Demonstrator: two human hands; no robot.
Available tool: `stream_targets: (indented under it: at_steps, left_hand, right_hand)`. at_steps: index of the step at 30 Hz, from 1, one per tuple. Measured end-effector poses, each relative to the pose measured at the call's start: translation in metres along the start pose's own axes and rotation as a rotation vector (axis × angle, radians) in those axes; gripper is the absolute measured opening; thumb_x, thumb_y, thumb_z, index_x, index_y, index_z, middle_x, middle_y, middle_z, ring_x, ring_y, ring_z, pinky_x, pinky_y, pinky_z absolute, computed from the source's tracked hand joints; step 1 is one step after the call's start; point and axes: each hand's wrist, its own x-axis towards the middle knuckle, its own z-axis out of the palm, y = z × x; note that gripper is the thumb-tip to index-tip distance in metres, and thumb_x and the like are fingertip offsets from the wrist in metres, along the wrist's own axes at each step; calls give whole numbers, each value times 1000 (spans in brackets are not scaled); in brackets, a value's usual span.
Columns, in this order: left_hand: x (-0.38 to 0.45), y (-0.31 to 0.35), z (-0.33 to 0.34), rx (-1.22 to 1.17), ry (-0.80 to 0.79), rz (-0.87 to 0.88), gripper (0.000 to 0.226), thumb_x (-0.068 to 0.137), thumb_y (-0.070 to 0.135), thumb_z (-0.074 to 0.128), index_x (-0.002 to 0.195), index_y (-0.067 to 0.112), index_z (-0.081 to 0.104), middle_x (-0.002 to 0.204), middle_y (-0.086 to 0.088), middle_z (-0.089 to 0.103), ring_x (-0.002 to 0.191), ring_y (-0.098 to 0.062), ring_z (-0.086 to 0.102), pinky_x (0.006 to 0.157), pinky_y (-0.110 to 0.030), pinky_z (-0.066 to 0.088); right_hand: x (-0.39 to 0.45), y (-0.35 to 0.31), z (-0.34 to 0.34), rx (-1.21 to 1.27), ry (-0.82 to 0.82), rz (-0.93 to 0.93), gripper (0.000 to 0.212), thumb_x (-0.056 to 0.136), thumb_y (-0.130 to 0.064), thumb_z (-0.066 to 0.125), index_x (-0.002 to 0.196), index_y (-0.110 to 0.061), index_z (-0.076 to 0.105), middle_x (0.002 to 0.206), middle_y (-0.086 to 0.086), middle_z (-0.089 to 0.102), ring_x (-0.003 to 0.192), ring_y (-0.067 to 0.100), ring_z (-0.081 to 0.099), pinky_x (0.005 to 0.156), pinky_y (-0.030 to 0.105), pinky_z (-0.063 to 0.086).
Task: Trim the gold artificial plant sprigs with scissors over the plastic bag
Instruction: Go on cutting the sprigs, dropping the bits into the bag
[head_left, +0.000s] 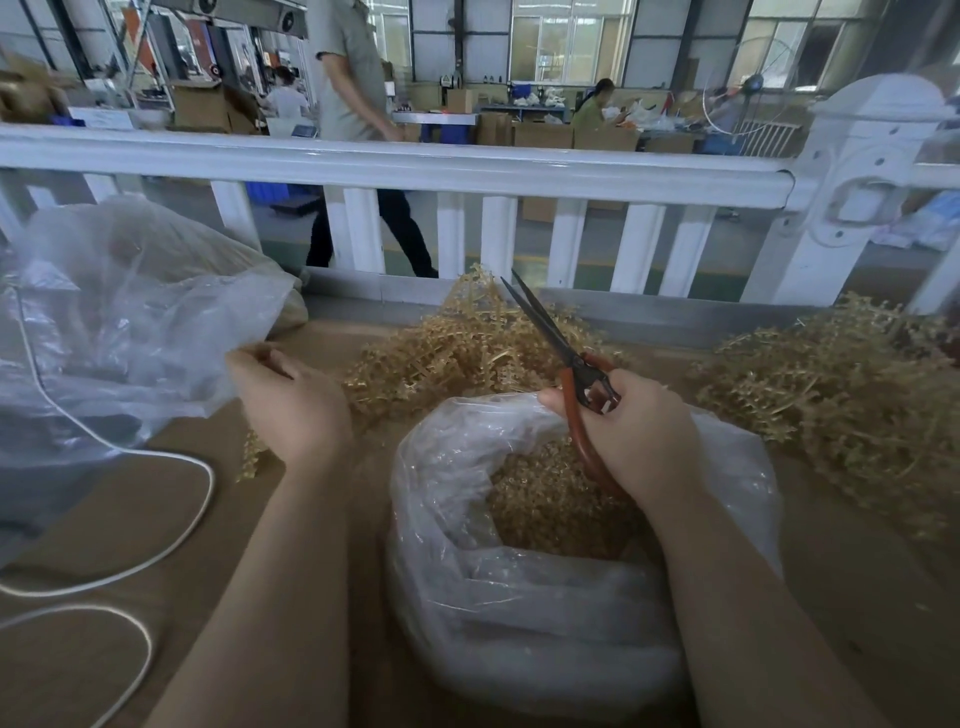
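A good layer of gold trimmings is already gathered in the plastic bag (545, 597) near the tabletop's front edge, yet two heaps of sprigs (467, 343) remain behind it, while scissors (563, 348) are gripped, blades nearly closed, in the right hand (636, 431) and the left hand (291, 405) is pinched on a sprig.

I saw a glossy, crinkled clear plastic bag (545, 623), matt gold plastic sprigs (467, 348), dark metal scissors (571, 364), matt brown tabletop (322, 597).

Two plastic bags (545, 597) (119, 332), one pair of scissors (566, 358), two heaps of gold sprigs (467, 343) (841, 384), one white cord (156, 519), two hands (291, 405) (639, 431)
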Motion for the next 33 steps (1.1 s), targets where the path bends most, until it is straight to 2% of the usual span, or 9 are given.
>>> stream_targets:
  at_steps: [3, 5, 9, 12, 16, 21, 23, 26, 33]
  left_hand:
    - [-1, 3, -1, 282, 81, 3, 42, 89, -3, 41, 126, 12, 51, 136, -14, 44, 121, -34, 45, 94, -38, 32]
    - [-9, 10, -3, 401, 118, 102, 56, 79, -7, 45, 129, 17, 50, 143, -14, 39, 132, -35, 36, 106, -45, 25]
    - [-20, 17, 2, 540, 47, 517, 46, 74, -3, 52, 114, 18, 63, 134, -13, 50, 125, -36, 43, 103, -48, 27]
    - [-28, 16, 14, 511, -263, 798, 27, 86, 0, 58, 102, 17, 72, 113, -10, 62, 109, -33, 53, 91, -41, 30]
    - [-36, -3, 27, 761, -626, 669, 30, 99, 16, 52, 128, 20, 59, 136, -4, 55, 128, -25, 47, 109, -43, 27]
    - [-31, -13, 30, 1079, -783, 571, 58, 99, 15, 38, 155, 21, 24, 158, -5, 34, 147, -30, 24, 118, -54, 15]
    - [-32, -12, 31, 1108, -783, 589, 60, 98, 15, 38, 155, 24, 24, 157, -4, 36, 145, -30, 25, 116, -55, 17]
    - [-32, -13, 29, 1102, -693, 640, 49, 95, 16, 44, 144, 21, 45, 144, -3, 49, 134, -28, 37, 108, -49, 22]
    - [-30, -9, 23, 743, -399, 711, 15, 92, 27, 61, 98, 21, 73, 101, 0, 70, 102, -27, 53, 87, -38, 19]
  right_hand:
    - [0, 1, 0, -17, -21, -3, 75, 56, -98, 44, 92, -35, 65, 80, -17, 65, 77, 11, 61, 65, 28, 43]
    - [-1, 0, 0, -27, -33, -11, 63, 61, -96, 49, 83, -38, 59, 72, -19, 60, 70, 6, 57, 58, 24, 38]
    - [-2, -1, -2, -59, -54, -24, 56, 63, -95, 50, 72, -39, 49, 67, -19, 57, 66, -2, 50, 52, 20, 32]
    - [-1, -1, -2, -71, -70, -14, 58, 63, -95, 51, 73, -38, 50, 67, -17, 58, 65, 0, 53, 51, 21, 33]
    - [-1, 1, -2, -83, -84, 2, 59, 64, -94, 54, 72, -35, 53, 66, -17, 59, 64, 0, 53, 51, 21, 32]
    - [-1, 0, -3, -105, -128, 14, 62, 66, -93, 53, 77, -32, 56, 68, -15, 60, 65, 1, 53, 51, 22, 32]
    - [-2, -1, -3, -98, -136, 13, 59, 67, -92, 54, 76, -34, 55, 68, -16, 60, 65, 1, 53, 51, 22, 33]
    - [-3, -3, -3, -105, -144, 14, 58, 67, -92, 55, 73, -34, 52, 67, -16, 60, 65, 1, 53, 51, 22, 32]
    - [-2, -3, -1, -99, -122, 19, 65, 64, -96, 52, 75, -32, 56, 67, -15, 61, 65, 2, 55, 51, 23, 34]
